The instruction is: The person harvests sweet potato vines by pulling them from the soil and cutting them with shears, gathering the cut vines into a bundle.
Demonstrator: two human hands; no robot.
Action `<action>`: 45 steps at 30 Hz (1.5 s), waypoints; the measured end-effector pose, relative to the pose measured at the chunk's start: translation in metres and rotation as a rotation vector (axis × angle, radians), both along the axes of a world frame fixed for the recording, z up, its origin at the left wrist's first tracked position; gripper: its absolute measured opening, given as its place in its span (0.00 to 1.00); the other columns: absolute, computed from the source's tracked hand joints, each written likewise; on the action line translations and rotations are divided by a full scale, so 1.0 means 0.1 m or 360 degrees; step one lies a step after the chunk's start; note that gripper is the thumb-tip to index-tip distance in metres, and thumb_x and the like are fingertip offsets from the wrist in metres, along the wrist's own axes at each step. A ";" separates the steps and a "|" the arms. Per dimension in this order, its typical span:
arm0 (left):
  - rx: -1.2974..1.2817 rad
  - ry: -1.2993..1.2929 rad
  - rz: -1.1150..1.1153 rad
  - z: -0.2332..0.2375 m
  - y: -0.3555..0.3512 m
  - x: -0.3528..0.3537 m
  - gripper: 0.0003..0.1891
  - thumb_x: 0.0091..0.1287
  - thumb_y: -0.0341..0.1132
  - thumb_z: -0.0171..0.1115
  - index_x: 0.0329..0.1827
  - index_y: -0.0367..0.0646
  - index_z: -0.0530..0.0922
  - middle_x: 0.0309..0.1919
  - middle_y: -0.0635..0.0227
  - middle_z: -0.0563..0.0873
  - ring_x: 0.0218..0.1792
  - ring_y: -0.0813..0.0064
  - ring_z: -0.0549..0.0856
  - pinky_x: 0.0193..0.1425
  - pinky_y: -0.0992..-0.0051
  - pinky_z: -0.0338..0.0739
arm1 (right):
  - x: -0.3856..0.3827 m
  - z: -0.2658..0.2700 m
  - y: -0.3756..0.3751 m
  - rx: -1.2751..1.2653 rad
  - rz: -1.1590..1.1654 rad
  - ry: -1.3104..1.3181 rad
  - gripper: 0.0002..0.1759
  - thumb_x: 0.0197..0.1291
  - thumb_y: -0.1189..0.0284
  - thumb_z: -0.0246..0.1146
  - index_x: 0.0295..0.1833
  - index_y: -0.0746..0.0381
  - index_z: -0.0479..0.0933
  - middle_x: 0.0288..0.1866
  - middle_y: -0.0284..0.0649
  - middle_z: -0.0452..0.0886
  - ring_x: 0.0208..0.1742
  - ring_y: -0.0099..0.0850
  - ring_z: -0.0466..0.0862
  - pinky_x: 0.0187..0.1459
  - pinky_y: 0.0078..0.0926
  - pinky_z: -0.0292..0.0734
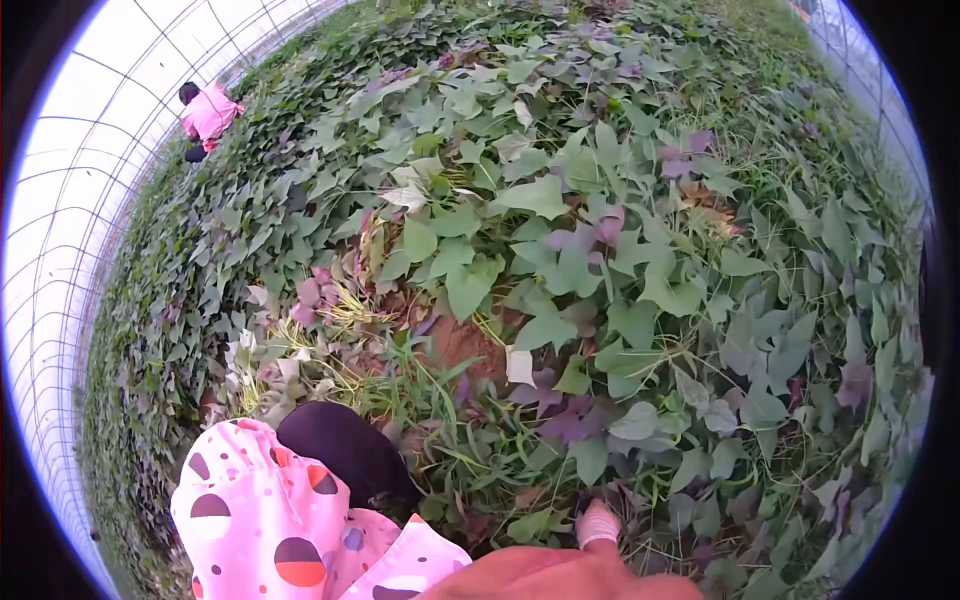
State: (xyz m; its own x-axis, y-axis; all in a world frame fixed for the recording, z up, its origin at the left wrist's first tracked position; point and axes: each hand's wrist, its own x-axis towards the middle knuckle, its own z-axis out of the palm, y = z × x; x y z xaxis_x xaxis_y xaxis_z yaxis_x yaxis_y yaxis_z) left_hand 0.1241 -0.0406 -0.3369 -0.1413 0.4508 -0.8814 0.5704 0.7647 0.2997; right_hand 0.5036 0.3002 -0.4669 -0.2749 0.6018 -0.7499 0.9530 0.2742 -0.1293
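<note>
My right hand (597,525), in what looks like a pale pink glove with a striped cuff, reaches down among the leaves at the bottom centre. Dark foliage hides its fingers, so I cannot make out whether it holds anything. Green and purplish lobed leaves of a creeping vine (637,425) surround it, with grass blades mixed in. Pink cloth with coloured spots (265,510) covers the lower left, beside a dark-clothed knee (350,455). My left hand does not show. An orange-brown sleeve or cloth (560,575) fills the bottom edge.
Dense vines spread across the ground. Bare reddish soil (468,350) shows ahead of the knee, with pale, wilted stems (345,310) to its left. Another person in pink (211,112) is at the far left, near a translucent wall with a wire grid (75,200).
</note>
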 end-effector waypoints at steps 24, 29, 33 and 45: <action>-0.0090 -0.0171 0.0348 -0.28 -0.28 -0.20 0.09 0.61 0.32 0.65 0.43 0.39 0.82 0.32 0.63 0.86 0.33 0.78 0.82 0.40 0.70 0.78 | -0.42 0.15 -0.13 0.0520 -0.0459 -0.0257 0.15 0.66 0.66 0.54 0.52 0.56 0.82 0.54 0.50 0.82 0.55 0.42 0.83 0.53 0.42 0.78; -0.0079 -0.0300 0.0247 -0.45 -0.64 -0.47 0.09 0.61 0.32 0.65 0.43 0.39 0.82 0.33 0.64 0.86 0.33 0.78 0.82 0.40 0.70 0.78 | -0.28 -0.33 -0.24 0.0495 -0.0488 -0.0223 0.17 0.63 0.66 0.57 0.54 0.56 0.81 0.56 0.48 0.81 0.56 0.42 0.82 0.56 0.41 0.76; -0.0043 -0.0418 0.0089 -0.65 -0.77 -0.88 0.10 0.61 0.32 0.65 0.44 0.39 0.82 0.33 0.64 0.86 0.33 0.77 0.82 0.40 0.70 0.78 | -0.02 -1.16 -0.20 0.0677 -0.0516 -0.0169 0.19 0.60 0.66 0.59 0.56 0.56 0.80 0.57 0.47 0.80 0.58 0.42 0.81 0.59 0.40 0.74; -0.0087 -0.1228 -0.0183 -1.20 1.12 -2.06 0.11 0.61 0.32 0.65 0.46 0.41 0.82 0.35 0.66 0.86 0.33 0.75 0.82 0.40 0.67 0.79 | 1.27 2.45 -0.35 0.0697 -0.0927 -0.0036 0.21 0.58 0.59 0.60 0.50 0.64 0.79 0.47 0.55 0.82 0.51 0.52 0.81 0.53 0.39 0.75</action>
